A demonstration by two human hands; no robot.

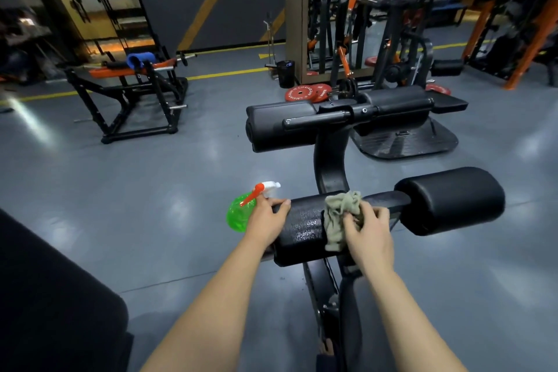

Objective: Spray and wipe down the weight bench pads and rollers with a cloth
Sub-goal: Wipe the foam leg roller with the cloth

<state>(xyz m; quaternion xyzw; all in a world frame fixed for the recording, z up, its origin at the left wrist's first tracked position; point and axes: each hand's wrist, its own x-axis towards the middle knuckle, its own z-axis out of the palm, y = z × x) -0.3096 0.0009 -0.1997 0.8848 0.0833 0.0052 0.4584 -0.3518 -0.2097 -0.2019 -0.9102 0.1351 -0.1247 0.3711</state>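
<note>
Near left roller (302, 231): black padded cylinder on the bench's lower bar, directly ahead of the person; its outer half glistens with droplets.
Cloth (338, 214): grey-beige, bunched; draped over the top and near face of that roller at its inner end.
Right hand (370, 229): on top of the cloth; fingers curled into its folds, gripping it against the roller.
Left hand (267, 217): at the roller's outer end; fingers wrapped round the neck of the spray bottle (238, 216); thumb laid on the roller's end.
Spray bottle: translucent green body, white head, orange trigger; held off the floor, just beside the roller's left end; nozzle pointing away from the person.
Near right roller (453, 199): black, matte; on the same bar; apart from both hands.
Curved post (330, 160): black; rises from the lower bar to the upper left roller (277, 127) and upper right roller (398, 106), both black.
Bench pad (45, 296): black; lower left of view; only partly seen.
Floor (151, 205): grey, glossy; yellow lines further back.
Surroundings: red weight plates (308, 93) lying on the floor beyond the upper rollers; black bin (285, 73) beside a pillar; black-framed machine (129, 100) with an orange pad, well off to the left.
</note>
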